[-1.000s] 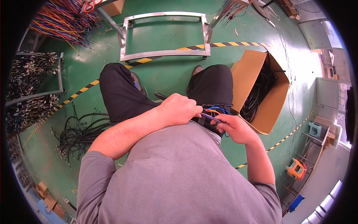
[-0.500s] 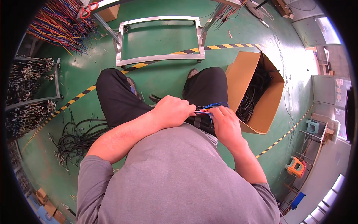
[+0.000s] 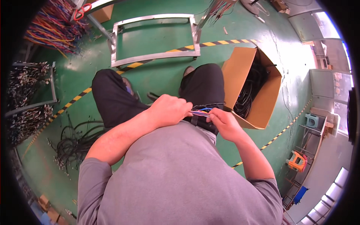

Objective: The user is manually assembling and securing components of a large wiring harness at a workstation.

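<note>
Above my lap, a thin bundle of coloured wires, with blue, red, yellow and purple strands, stretches between my hands. My left hand is closed in a fist around the bundle's left part. The thumb and fingers of my right hand pinch the wires near their right end. A blue strand and a dark one rise above the rest beside my right fingertips. Just beyond my left hand a piece of black cable shows between my knees; whether it joins the bundle is hidden.
An open cardboard box holding black cables stands beside my right knee. Loose black cables lie on the floor at left. Ahead is a metal frame; racks of wires line the left side. Red scissors hang far left.
My right hand has turned and closed from spread fingers over the wires into a pinch on them. The blue strands' loop has shifted. The whole view has moved slightly.
</note>
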`<act>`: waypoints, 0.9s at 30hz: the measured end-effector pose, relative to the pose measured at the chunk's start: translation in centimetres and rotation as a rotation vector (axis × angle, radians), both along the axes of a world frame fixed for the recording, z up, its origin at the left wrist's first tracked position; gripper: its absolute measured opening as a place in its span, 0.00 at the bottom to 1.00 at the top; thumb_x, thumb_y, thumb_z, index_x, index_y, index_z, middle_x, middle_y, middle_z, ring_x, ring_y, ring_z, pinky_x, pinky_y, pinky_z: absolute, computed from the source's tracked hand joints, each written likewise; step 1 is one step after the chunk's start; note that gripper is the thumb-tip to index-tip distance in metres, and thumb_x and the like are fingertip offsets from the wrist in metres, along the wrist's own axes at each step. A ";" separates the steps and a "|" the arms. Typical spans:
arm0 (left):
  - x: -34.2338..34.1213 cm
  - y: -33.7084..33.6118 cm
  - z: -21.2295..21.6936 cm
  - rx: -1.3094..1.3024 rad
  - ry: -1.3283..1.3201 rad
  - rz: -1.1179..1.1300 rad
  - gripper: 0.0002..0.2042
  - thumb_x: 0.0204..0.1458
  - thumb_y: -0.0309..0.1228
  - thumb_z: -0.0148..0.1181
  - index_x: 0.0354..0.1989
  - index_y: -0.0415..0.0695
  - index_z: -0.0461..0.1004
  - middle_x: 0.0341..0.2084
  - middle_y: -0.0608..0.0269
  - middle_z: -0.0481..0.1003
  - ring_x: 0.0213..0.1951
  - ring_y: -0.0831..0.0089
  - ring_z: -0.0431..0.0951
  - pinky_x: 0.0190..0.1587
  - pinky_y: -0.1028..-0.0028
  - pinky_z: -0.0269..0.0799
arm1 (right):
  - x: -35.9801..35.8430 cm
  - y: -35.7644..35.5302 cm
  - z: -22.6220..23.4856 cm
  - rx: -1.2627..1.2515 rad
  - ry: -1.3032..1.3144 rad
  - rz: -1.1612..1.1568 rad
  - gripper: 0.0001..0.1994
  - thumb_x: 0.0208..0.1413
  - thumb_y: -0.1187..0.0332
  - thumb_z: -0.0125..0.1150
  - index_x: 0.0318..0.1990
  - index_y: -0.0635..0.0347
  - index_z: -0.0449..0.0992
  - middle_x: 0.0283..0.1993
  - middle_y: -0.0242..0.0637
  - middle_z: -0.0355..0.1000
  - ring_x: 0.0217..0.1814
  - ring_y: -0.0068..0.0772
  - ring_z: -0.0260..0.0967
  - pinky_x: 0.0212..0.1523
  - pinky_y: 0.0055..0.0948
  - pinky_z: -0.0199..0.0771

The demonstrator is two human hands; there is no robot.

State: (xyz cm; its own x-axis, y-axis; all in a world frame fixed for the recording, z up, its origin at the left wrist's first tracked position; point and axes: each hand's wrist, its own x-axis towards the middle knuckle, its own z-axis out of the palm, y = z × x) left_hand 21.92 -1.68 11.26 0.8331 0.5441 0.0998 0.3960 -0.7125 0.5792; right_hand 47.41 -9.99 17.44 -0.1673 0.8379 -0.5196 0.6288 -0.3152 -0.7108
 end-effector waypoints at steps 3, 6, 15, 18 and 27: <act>0.0 0.2 -0.2 -0.038 -0.045 0.001 0.15 0.55 0.41 0.69 0.31 0.44 0.73 0.23 0.59 0.77 0.28 0.56 0.81 0.29 0.57 0.74 | -1.0 0.2 1.4 0.064 -0.041 0.044 0.11 0.71 0.65 0.54 0.38 0.62 0.76 0.25 0.40 0.70 0.26 0.35 0.66 0.30 0.36 0.66; 0.2 0.4 0.0 -0.054 -0.032 -0.025 0.16 0.54 0.42 0.70 0.31 0.44 0.72 0.24 0.58 0.77 0.29 0.55 0.82 0.30 0.58 0.74 | -2.6 0.5 0.8 0.217 -0.072 0.053 0.09 0.69 0.68 0.55 0.37 0.63 0.75 0.27 0.47 0.73 0.28 0.49 0.71 0.31 0.41 0.68; -0.3 -0.1 -0.4 -0.154 -0.223 0.082 0.11 0.55 0.35 0.70 0.35 0.43 0.75 0.27 0.59 0.77 0.33 0.55 0.80 0.33 0.57 0.75 | -0.7 1.7 0.6 -0.090 0.189 -0.180 0.08 0.69 0.69 0.53 0.39 0.63 0.75 0.26 0.33 0.68 0.28 0.25 0.65 0.32 0.31 0.69; -0.1 -0.2 -0.6 -0.136 -0.196 0.056 0.09 0.55 0.33 0.69 0.35 0.44 0.76 0.28 0.59 0.76 0.33 0.55 0.80 0.34 0.58 0.75 | -1.0 0.8 -0.3 0.186 -0.028 0.196 0.09 0.70 0.68 0.52 0.40 0.65 0.74 0.28 0.45 0.72 0.31 0.48 0.73 0.34 0.41 0.71; -0.1 0.1 -0.9 -0.199 -0.282 0.035 0.10 0.53 0.33 0.71 0.38 0.44 0.77 0.29 0.58 0.77 0.33 0.56 0.80 0.34 0.59 0.75 | -2.4 1.3 0.8 0.149 -0.003 0.127 0.10 0.70 0.67 0.54 0.36 0.63 0.72 0.30 0.48 0.73 0.32 0.52 0.71 0.35 0.45 0.69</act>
